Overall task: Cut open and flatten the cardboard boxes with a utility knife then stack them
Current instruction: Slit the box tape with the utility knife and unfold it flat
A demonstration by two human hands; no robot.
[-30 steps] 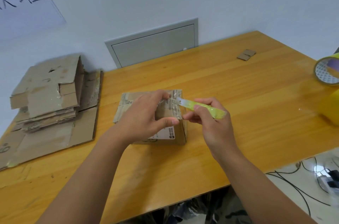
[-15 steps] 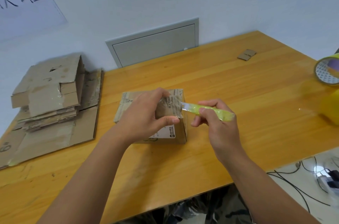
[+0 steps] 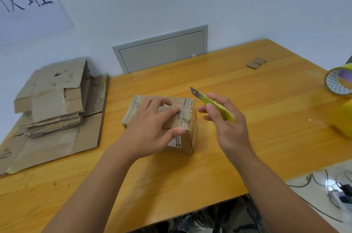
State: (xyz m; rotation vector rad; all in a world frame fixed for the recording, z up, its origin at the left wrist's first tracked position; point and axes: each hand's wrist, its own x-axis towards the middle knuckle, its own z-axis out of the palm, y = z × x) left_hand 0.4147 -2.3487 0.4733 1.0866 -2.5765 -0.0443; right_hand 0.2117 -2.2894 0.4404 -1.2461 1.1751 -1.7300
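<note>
Under left hand (image 3: 152, 129), box (image 3: 188, 133) top half-hidden

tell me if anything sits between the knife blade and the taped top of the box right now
Only the left hand: it lies over the cardboard box top, fingers on the tape. The utility knife in the right hand is lifted to the box's right, with open air between.

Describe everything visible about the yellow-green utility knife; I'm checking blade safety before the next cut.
The yellow-green utility knife has a slim plastic-looking handle and a short dark segmented blade, extended and pointing up and away toward the wall. The right hand holds it, fingers curled around the handle, lifted above the wooden table. It sits right of the small taped cardboard box, not touching it.
</note>
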